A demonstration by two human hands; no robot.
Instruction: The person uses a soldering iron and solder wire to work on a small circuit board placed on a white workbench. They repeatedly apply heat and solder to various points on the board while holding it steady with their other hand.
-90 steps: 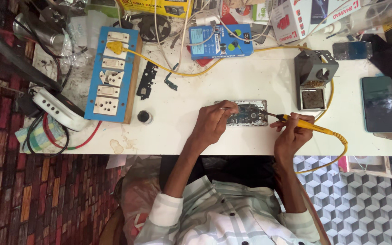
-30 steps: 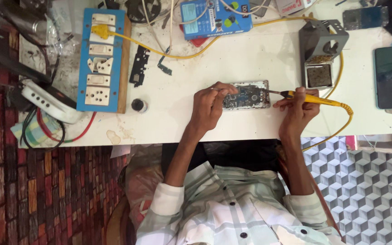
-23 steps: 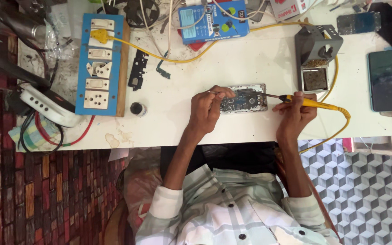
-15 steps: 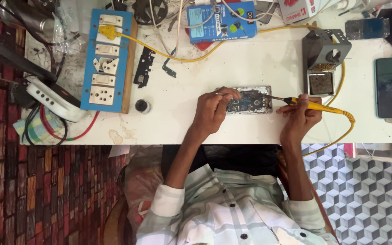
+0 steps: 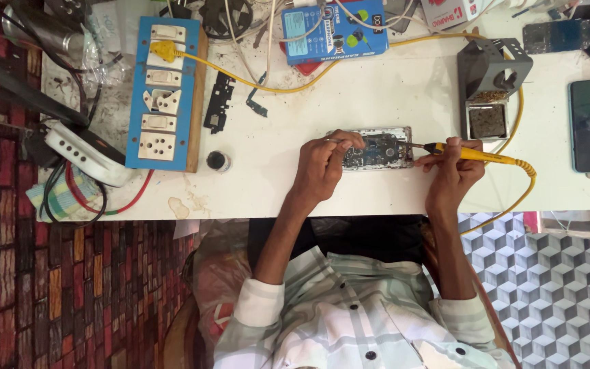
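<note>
White workbench (image 5: 390,89) over patterned floor tiles, cluttered along its far edge. Nearest the bench's front edge: left hand (image 5: 322,167), fingers pinched on a thin metal tool, likely tweezers, too small to be sure. Right hand (image 5: 453,169) clamped around a yellow soldering iron (image 5: 476,155), tip at the opened phone (image 5: 377,148) between the hands. Back cover off, circuit board exposed; soldering appears underway, reassembly not begun. Beyond the phone: iron stand (image 5: 489,85), blue socket board (image 5: 164,92).

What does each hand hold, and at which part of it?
The right hand holds a yellow soldering iron by its handle. The left hand pinches thin tweezers near their tip end, over the opened phone.
</note>
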